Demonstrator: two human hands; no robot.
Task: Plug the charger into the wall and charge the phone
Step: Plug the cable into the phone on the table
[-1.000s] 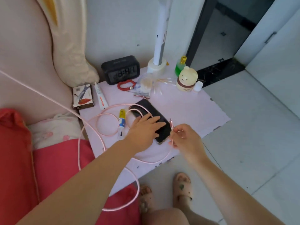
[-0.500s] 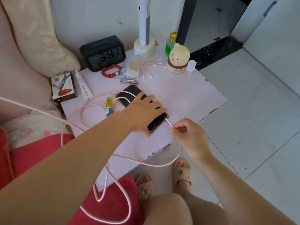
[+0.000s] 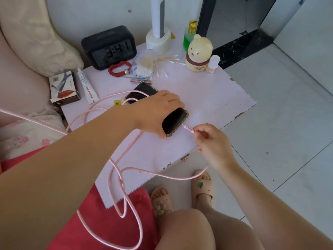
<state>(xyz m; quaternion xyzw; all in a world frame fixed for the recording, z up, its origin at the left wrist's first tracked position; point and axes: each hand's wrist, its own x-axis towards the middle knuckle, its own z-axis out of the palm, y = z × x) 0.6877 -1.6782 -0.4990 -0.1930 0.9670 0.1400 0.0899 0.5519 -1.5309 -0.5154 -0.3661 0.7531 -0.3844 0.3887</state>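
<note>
Now, view: head camera, looking down on the desk point(image 3: 216, 98).
Left hand point(image 3: 158, 112): laid across the phone point(image 3: 174, 121), fingers curled over its far edge and thumb at the near edge; it grips the phone against the desk.
Phone position: dark, in a case, flat near the middle of the desk; only its two ends show past the hand.
Right hand point(image 3: 212, 141): thumb and forefinger pinch the plug point(image 3: 188, 127) of the pink cable point(image 3: 117, 170); the other fingers are curled loosely.
Plug position: metal tip pointed at the phone's near end, just beside it; contact cannot be told.
Cable run: drops from the pinching hand below the desk's front edge, loops over the desk and the red bedding point(image 3: 108, 222), and leaves the frame at left.
Rear of desk: black clock point(image 3: 109, 46) reading 3:41, red bracelet point(image 3: 119, 68), cotton swabs point(image 3: 165, 60), bear-shaped bottle point(image 3: 198, 53), green bottle point(image 3: 189, 37).
Left edge of desk: small box point(image 3: 63, 87) and white tube point(image 3: 87, 85).
Floor point(image 3: 270, 123): pale tiles, two feet in sandals point(image 3: 202, 188).
</note>
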